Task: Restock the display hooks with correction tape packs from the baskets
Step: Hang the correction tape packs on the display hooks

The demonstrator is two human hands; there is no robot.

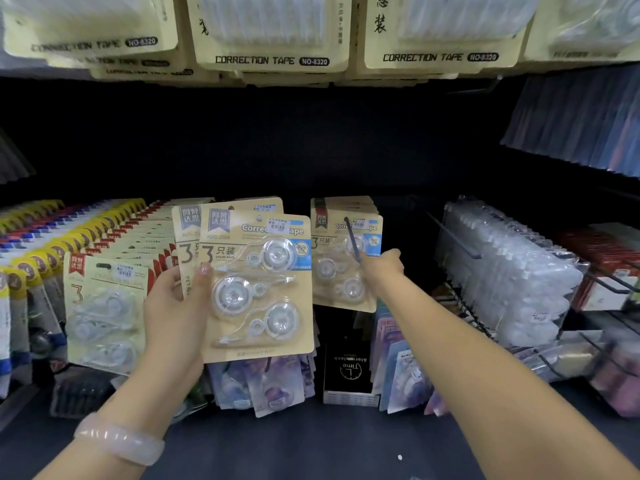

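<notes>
The left hand [173,299] grips a small stack of flat tan card packs [256,285] with clear plastic blisters. The right hand [381,268] holds the thin dark hook [351,239] in front of the hanging packs [346,258].

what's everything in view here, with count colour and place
held correction tape packs: at least two, tan with blue labels, centre
hung packs: a few, tan, on hook
red-label packs: long row, left
cream packs: several stacks, top
clear blister packs: one row, right
black box: one, lower centre
bracelet: one, pale, left wrist
left hand: grips held packs
right hand: at hook
</notes>
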